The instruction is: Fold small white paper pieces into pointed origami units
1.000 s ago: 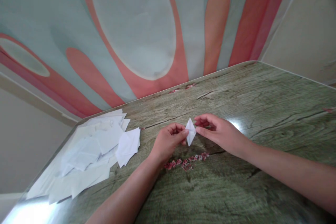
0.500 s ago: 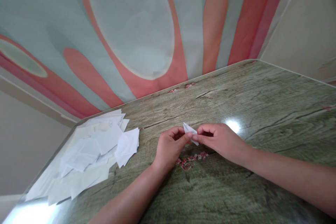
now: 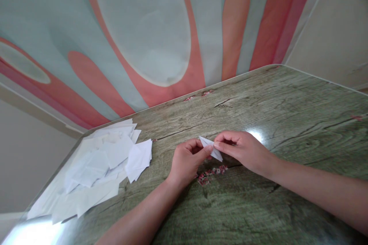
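A small piece of folded white paper (image 3: pixel 217 154), pointed at its ends, is held between my two hands above the table. My left hand (image 3: pixel 186 160) pinches it from the left, thumb in front and index finger behind. From the right, my right hand (image 3: pixel 244 151) grips its upper edge between thumb and fingertips, close to the left thumb. The fingertips hide part of the folds.
Loose white paper sheets (image 3: pixel 94 164) lie in an untidy pile on the left of the wood-patterned table (image 3: pixel 258 206). A small stack of white paper squares (image 3: pixel 140 159) lies at the pile's right edge. A patterned wall covering (image 3: pixel 161 95) rises behind the table.
My right hand has shifted slightly up, its fingertips now at the paper's upper edge. More of the paper's lower point shows. My left hand has hardly moved.
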